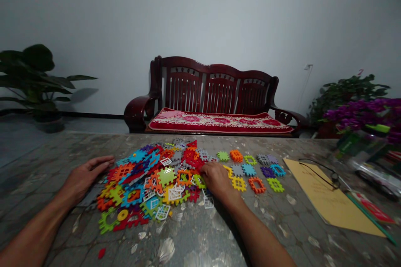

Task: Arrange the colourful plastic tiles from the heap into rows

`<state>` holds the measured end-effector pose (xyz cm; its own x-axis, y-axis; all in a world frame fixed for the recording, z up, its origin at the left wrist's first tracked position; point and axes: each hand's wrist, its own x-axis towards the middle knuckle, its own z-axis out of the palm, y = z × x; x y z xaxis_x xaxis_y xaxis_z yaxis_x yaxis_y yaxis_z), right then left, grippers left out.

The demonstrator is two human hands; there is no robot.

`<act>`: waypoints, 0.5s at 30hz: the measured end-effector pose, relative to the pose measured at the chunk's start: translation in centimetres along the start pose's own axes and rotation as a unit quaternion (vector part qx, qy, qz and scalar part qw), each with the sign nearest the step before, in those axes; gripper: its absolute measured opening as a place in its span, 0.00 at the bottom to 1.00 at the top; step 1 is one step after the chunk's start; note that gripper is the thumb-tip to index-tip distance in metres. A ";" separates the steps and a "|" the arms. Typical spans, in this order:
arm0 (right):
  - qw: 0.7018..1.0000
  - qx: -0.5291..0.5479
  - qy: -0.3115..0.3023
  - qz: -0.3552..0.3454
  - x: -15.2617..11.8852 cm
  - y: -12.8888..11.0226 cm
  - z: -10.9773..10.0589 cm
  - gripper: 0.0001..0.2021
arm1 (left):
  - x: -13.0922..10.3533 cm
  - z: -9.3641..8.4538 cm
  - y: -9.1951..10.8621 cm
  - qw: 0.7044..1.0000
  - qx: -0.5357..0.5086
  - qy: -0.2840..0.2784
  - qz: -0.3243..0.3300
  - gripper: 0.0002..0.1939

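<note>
A heap of coloured interlocking plastic pieces lies on the patterned table. At its left edge rests my left hand, fingers stretched out and nothing held in them. My right hand is at the heap's right edge, beside red pieces, with its fingers curled; what they hold, if anything, is hidden. Right of that hand, small square pieces lie in loose rows, among them a yellow window piece, an orange frame, a light blue square and a lime green piece.
A tan paper folder lies at the right with glasses and a green pencil. Purple flowers and a bottle stand beyond. A small red piece lies near the front. Behind the table is a wooden bench.
</note>
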<state>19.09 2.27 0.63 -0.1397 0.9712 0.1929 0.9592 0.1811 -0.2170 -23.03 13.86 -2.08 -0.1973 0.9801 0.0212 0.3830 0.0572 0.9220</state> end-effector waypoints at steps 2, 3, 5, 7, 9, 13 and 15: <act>0.999 0.036 0.036 0.008 -0.2 0.2 0.2 0.12 | -0.1 0.1 0.0 1.000 -0.010 -0.002 -0.002 0.29; 0.996 0.063 0.059 0.016 -0.2 0.3 0.3 0.11 | -0.1 0.1 0.0 1.000 -0.017 -0.004 -0.004 0.29; 0.984 0.140 0.107 0.035 -0.2 0.8 0.6 0.10 | -0.2 0.1 0.0 0.999 -0.035 -0.007 -0.008 0.29; 0.955 0.246 0.151 0.060 0.0 1.3 0.8 0.11 | -0.4 0.2 0.1 0.999 -0.049 -0.007 -0.009 0.29; 0.912 0.352 0.187 0.104 0.4 2.0 1.0 0.12 | -0.4 0.3 0.1 0.999 -0.050 -0.006 -0.008 0.29; 0.825 0.494 0.189 0.201 1.0 3.6 0.8 0.18 | -0.4 0.3 0.1 0.999 -0.052 -0.009 -0.012 0.30; 0.805 0.525 0.183 0.206 0.9 4.5 0.5 0.20 | -0.4 0.3 0.1 0.998 -0.056 -0.011 -0.012 0.30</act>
<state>23.16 4.06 -0.59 0.4034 0.9064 0.1256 0.1432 0.0730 -0.9870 -22.64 13.58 -2.07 -0.1860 0.9825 -0.0092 0.2744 0.0609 0.9597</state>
